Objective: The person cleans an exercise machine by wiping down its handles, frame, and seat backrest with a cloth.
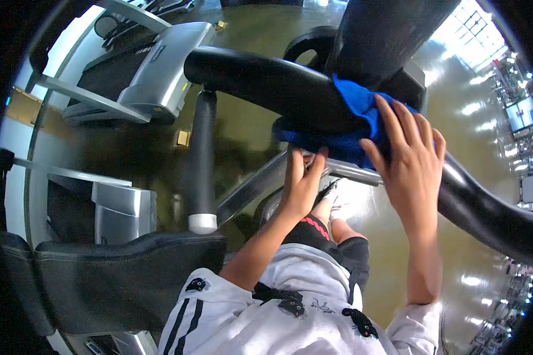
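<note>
Treadmill (pixel 169 68) with a smooth, boxy silver housing stands at the upper left, above a second silver machine (pixel 124 207) with similarly rounded edges. Below them a wide black pad (pixel 124 281), matt and leather-like, carries a stitched seam along its top. To its right rises a straight dark grip (pixel 202 160), cylindrical and dull-surfaced, ending in a pale cap (pixel 203 223). From there a thick curved padded bar (pixel 260 77), black with a faint sheen, sweeps rightward into the soft, rumpled blue cloth (pixel 355 145) draped and bunched around it at the centre. The person's left hand (pixel 304 186) reaches up to the cloth's lower edge, thumb and forefinger well parted; whether they pinch any fabric cannot be told. The right hand (pixel 414 157) lies over the cloth's right part, its long fingers slightly fanned and the thumb set apart, holding the fabric against the bar. Behind it stands a broad black column (pixel 385 35), and farther right a glossy black tube (pixel 485 210) bends above the shiny floor (pixel 456 266). The remaining left fingers are mostly hidden, the cloth and right hand cover the bar's end, the column runs out of view above, and equipment along the right edge is too small and glare-washed to identify.
</note>
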Action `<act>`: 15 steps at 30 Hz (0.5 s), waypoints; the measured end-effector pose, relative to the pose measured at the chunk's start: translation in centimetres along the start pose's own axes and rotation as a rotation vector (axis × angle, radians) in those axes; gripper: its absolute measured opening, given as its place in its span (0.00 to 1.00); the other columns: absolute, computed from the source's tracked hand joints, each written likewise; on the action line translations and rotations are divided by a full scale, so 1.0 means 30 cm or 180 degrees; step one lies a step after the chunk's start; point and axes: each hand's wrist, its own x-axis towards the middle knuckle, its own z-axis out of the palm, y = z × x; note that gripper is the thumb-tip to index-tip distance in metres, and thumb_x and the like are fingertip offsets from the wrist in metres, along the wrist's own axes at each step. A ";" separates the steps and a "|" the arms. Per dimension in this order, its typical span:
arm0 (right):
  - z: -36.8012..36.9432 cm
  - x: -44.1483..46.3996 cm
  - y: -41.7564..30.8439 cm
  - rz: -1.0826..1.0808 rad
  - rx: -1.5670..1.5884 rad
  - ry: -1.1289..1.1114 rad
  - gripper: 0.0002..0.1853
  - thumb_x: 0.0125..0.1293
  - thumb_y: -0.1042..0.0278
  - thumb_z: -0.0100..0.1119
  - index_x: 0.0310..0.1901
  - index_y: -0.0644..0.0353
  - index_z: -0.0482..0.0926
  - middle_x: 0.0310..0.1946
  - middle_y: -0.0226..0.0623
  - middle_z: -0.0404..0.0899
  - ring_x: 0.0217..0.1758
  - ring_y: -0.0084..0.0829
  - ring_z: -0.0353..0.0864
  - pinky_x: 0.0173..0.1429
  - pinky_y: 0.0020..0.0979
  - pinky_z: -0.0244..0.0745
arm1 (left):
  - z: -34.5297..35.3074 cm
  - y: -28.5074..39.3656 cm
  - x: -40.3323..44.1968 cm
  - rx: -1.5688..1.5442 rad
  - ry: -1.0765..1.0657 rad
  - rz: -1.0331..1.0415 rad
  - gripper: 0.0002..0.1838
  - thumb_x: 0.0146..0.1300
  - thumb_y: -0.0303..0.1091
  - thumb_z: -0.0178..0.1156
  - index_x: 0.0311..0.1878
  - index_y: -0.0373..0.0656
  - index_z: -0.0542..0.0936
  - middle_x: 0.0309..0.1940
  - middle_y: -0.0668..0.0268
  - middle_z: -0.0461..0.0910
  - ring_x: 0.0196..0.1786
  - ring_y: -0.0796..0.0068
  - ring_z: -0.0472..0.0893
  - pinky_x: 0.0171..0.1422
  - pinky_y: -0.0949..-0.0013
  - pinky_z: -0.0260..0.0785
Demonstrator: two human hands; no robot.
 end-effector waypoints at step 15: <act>0.287 0.359 -0.338 -0.0370 0.0585 0.0261 0.42 0.49 0.32 0.59 0.59 0.57 0.69 0.43 0.46 0.76 0.40 0.42 0.80 0.45 0.41 0.70 | -0.127 0.001 0.006 0.0057 0.0061 -0.0234 0.37 0.67 0.43 0.48 0.70 0.31 0.45 0.64 0.46 0.61 0.66 0.61 0.64 0.69 0.64 0.54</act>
